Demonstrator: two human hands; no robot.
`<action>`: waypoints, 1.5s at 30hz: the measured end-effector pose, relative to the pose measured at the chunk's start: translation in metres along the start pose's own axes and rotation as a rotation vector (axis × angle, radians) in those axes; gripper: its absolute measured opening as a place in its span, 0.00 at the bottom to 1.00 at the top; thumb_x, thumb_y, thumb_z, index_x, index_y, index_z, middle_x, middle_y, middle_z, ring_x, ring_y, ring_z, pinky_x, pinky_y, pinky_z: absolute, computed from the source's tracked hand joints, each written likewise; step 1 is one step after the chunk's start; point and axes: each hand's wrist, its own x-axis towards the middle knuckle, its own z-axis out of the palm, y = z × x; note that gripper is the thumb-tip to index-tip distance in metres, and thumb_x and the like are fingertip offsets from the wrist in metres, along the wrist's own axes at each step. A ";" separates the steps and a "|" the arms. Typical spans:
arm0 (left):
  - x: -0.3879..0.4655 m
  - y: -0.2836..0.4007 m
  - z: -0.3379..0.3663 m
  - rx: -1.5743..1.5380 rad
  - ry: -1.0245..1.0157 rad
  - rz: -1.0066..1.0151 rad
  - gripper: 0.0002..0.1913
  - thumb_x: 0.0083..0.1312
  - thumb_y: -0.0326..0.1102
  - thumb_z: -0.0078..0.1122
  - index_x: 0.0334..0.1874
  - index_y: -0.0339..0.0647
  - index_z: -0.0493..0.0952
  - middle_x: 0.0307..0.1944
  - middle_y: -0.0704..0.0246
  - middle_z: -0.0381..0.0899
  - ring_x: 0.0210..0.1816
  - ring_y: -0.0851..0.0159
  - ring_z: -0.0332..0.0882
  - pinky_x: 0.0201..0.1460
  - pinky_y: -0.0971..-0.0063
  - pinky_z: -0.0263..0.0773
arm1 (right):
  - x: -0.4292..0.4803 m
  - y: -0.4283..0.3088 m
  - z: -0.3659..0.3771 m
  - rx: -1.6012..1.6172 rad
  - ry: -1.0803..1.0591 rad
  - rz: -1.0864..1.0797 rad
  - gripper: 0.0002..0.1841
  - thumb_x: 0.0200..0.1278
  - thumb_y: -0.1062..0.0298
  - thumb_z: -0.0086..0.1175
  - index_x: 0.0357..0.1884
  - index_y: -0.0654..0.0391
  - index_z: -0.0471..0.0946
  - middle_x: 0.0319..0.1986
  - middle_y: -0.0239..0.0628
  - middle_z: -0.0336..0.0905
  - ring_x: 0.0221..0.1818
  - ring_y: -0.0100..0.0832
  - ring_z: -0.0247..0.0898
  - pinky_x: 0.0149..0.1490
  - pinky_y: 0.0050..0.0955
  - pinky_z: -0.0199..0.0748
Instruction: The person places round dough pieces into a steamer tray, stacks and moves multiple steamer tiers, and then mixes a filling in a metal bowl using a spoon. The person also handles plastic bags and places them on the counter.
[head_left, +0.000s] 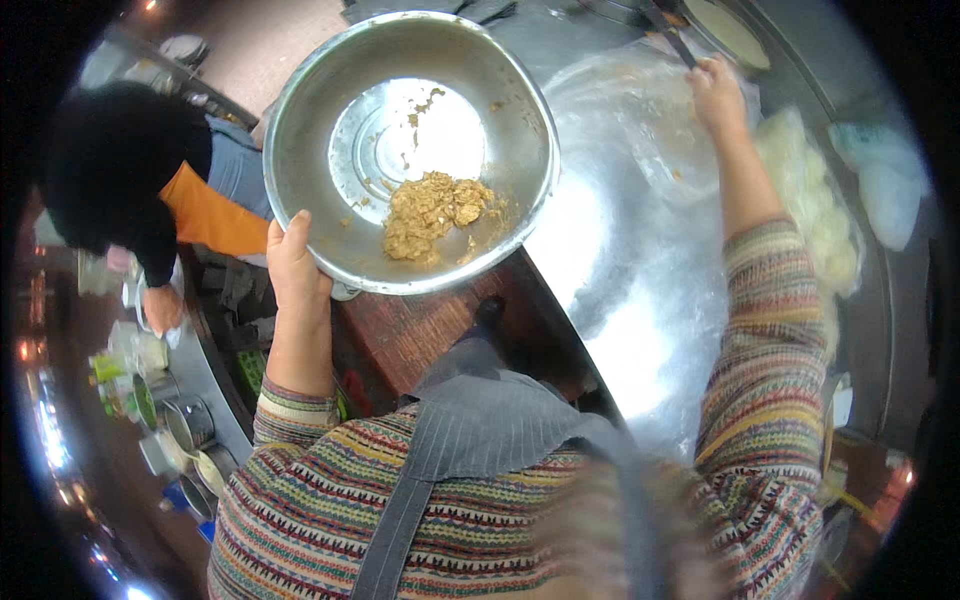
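My left hand (292, 262) grips the near left rim of a large stainless steel bowl (300, 142), thumb over the edge. The bowl is tilted so that its inside faces me. A clump of moist brown, shredded-looking food (435, 217) lies against its near wall, and smears of it mark the base. At the upper right, my right hand (720, 94) is closed around the end of a dark, long-handled utensil (675, 41). The utensil's far end runs towards the top edge and cannot be made out. Clear plastic sheeting (622, 112) lies beneath and beside that hand.
A shiny metal worktop (637, 300) stretches along my right. On it are a bag of pale round pieces (814, 202) and a round container of pale contents (727, 34). Another person (127, 165) leans over a left-hand counter (217, 390) with several metal pots (187, 424).
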 end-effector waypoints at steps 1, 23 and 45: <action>-0.002 0.002 0.000 0.046 0.068 -0.011 0.16 0.61 0.28 0.48 0.51 0.31 0.66 0.45 0.59 0.73 0.43 0.61 0.75 0.46 0.67 0.73 | -0.013 -0.020 -0.011 0.123 -0.166 0.036 0.13 0.58 0.65 0.48 0.43 0.54 0.77 0.46 0.50 0.72 0.44 0.43 0.72 0.49 0.34 0.68; -0.009 0.028 0.001 -0.109 -0.223 0.234 0.06 0.62 0.28 0.52 0.39 0.35 0.73 0.34 0.71 0.77 0.32 0.75 0.72 0.37 0.81 0.68 | -0.135 -0.201 -0.009 -0.166 -0.237 -0.387 0.16 0.55 0.75 0.43 0.44 0.50 0.77 0.35 0.43 0.75 0.36 0.44 0.73 0.40 0.39 0.71; -0.022 0.041 0.004 -0.219 -0.422 0.404 0.06 0.62 0.28 0.53 0.40 0.37 0.74 0.35 0.74 0.76 0.33 0.78 0.70 0.37 0.84 0.66 | -0.217 -0.218 -0.065 -0.058 -0.406 -0.427 0.15 0.55 0.74 0.45 0.44 0.55 0.77 0.31 0.44 0.74 0.35 0.46 0.72 0.41 0.38 0.70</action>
